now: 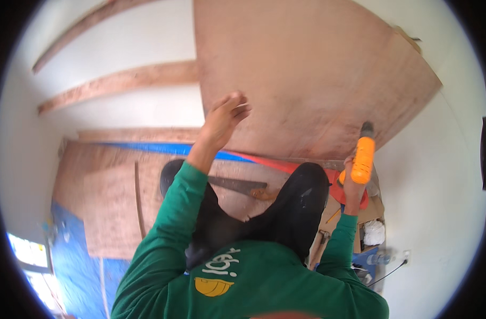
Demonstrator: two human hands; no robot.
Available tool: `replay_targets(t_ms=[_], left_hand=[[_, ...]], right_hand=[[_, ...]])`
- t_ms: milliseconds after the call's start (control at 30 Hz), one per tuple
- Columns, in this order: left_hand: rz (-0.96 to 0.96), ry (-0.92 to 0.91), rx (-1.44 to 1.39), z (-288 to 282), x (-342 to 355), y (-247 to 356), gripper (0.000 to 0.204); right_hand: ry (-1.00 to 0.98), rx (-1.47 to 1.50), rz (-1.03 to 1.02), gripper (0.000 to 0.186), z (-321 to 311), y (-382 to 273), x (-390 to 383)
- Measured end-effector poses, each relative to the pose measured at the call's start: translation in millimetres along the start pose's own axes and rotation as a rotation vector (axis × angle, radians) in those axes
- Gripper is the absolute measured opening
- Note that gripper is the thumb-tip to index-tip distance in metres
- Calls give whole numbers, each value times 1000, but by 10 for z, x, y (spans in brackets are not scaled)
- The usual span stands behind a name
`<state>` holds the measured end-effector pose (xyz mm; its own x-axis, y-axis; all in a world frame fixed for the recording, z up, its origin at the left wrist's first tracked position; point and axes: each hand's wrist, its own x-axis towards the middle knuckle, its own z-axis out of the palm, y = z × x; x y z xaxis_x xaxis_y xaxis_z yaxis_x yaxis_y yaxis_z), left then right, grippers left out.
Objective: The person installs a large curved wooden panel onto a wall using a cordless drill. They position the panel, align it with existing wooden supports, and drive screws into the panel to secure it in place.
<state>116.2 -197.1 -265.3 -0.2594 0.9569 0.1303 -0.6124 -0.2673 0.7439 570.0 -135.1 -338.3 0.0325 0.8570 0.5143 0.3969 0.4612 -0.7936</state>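
Observation:
Bare, with fingers loosely bent and apart, my left hand (227, 114) is raised in front of the large plywood panel (301, 64), near its lower left part. My right hand (354, 181) grips an orange cordless drill (364, 159) by its handle, low on the right side, with the dark chuck pointing toward the panel. Whether the drill touches the panel I cannot tell. Below, between my dark-trousered knees, a handsaw (237, 186) lies on the plywood boards (105, 196).
Wooden battens (126, 77) run across the white wall at upper left. A blue sheet (67, 239) lies at lower left, beside a loose strip (138, 196). A red object (338, 194), a hammer (321, 242) and a cardboard box (362, 212) are at right, near a socket with a cord (407, 258).

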Motion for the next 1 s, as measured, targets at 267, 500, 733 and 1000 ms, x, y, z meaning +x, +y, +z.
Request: replay_targets(t_ms=[267, 500, 733, 1000], left_hand=[[-229, 255, -303, -686, 298, -615, 16], [-242, 350, 27, -1287, 728, -118, 15], [-136, 242, 227, -1413, 836, 234, 26], [-121, 232, 316, -1447, 936, 266, 21]], right_hand=[[-610, 366, 88, 32, 1207, -1646, 180], [-715, -2, -579, 46, 2243, -1777, -85], [-709, 73, -497, 42, 2827, -1644, -113], [-760, 99, -440, 39, 2893, -1515, -148]])
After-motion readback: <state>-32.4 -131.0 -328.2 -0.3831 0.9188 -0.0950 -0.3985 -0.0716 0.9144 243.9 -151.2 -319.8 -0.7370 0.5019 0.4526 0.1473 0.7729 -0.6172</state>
